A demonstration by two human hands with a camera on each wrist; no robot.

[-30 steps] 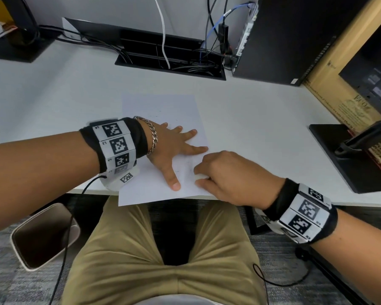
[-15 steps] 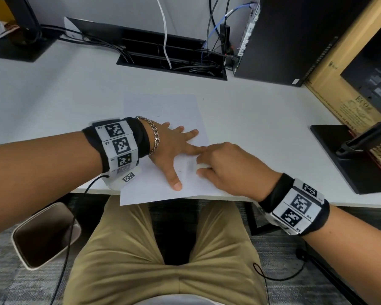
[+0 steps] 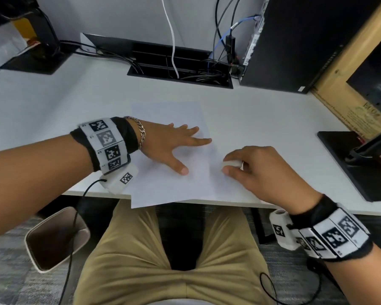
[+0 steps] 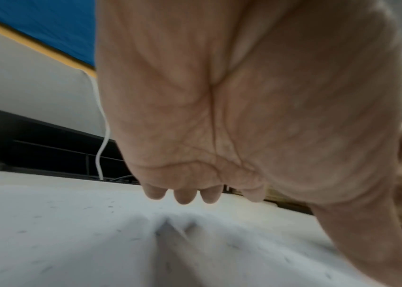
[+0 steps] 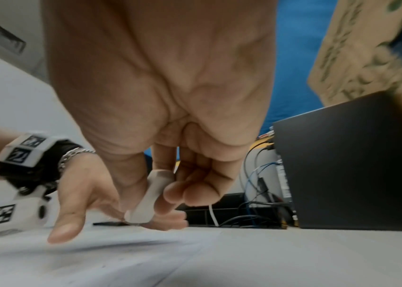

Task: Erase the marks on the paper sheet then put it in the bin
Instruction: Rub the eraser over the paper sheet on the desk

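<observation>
Right hand (image 3: pixel 257 170) pinches white eraser (image 3: pixel 231 164), tip near the paper sheet (image 3: pixel 174 190). Left hand (image 3: pixel 169 146) flat, fingers spread, pinning the sheet beside it. Advice: short strokes away from the pinning hand to avoid creasing. Bin (image 3: pixel 53 236) on the floor below the left arm.

Right hand (image 5: pixel 160 108) pinches white eraser (image 5: pixel 149 196) above paper (image 5: pixel 121 258).

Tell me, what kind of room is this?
Probably an office: a white desk with a black cable tray full of wires, a black computer tower, and a beige waste bin on grey carpet.
</observation>
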